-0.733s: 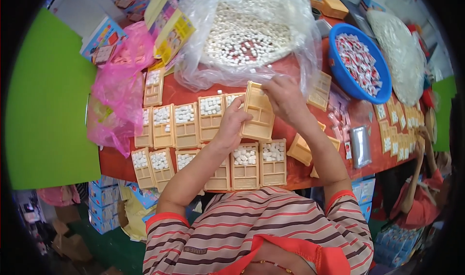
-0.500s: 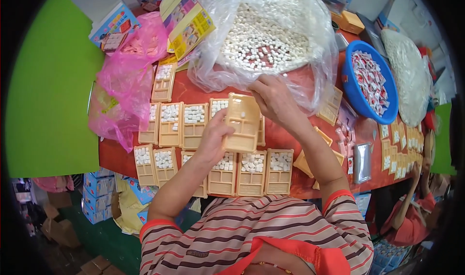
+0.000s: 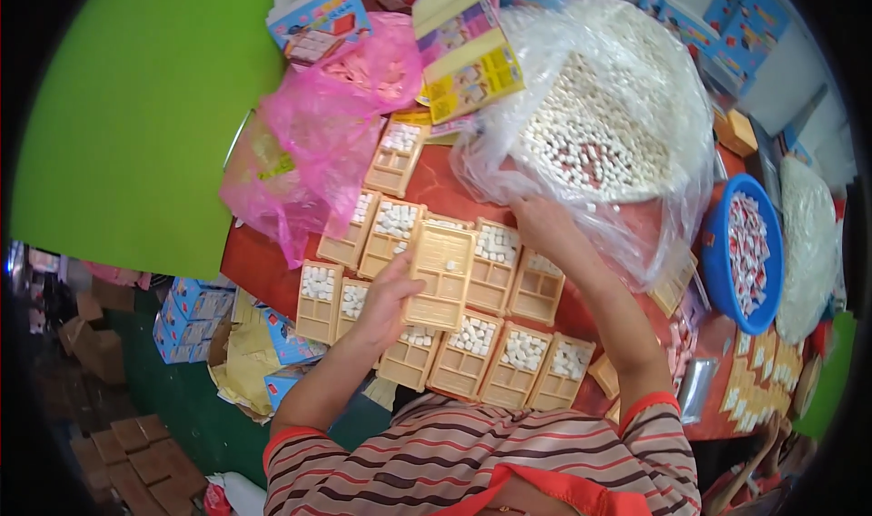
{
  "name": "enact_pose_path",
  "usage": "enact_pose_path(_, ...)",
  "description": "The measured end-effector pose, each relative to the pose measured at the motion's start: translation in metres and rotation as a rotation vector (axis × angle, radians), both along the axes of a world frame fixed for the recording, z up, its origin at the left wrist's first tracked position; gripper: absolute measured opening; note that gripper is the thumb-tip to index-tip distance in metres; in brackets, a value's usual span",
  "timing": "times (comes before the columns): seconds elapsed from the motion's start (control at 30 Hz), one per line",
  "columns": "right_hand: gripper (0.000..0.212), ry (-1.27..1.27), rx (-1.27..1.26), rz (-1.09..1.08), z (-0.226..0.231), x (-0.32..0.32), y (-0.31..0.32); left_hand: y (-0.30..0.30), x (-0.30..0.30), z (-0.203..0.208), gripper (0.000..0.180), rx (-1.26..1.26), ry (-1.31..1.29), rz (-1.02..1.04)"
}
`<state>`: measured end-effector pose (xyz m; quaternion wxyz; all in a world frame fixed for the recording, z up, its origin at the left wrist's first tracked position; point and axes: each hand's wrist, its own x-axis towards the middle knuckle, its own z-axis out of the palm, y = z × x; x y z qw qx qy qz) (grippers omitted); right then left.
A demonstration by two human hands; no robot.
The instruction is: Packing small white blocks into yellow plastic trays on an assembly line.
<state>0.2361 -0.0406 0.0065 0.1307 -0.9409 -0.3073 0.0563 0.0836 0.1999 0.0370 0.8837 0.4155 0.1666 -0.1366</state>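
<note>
Our left hand [image 3: 385, 307] grips a tan tray [image 3: 440, 284] by its left edge, farther left above the tray rows [image 3: 460, 357] than before. Our right hand [image 3: 545, 228], earlier by the tray's upper end, is now apart near the clear bag [image 3: 490, 166], fingers narrow; we cannot tell whether they hold anything.

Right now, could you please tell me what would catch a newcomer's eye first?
Probably the clear plastic bag of small white pieces, top right of centre. The bright pink bag beside the green panel, upper left, and the blue basin of packets, far right, would likely come next. Mid-picture, the left hand holds a tan tray.
</note>
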Motion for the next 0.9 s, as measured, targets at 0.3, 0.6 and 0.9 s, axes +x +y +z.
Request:
enact_pose_path(0.3, 0.009, 0.041, 0.439, -0.090, 0.049, -0.014, 0.006, -0.017, 0.025, 0.012, 0.055, -0.008, -0.030, -0.086)
enact_pose_path(0.6, 0.017, -0.234, 0.600, 0.017, 0.063, -0.010, 0.004, -0.050, 0.053, 0.016, 0.053, -0.139, -0.032, -0.167)
enact_pose_path(0.9, 0.021, 0.332, 0.845, -0.242, 0.042, 0.006, -0.024, -0.082, 0.083, 0.013, 0.050, -0.221, -0.012, -0.292)
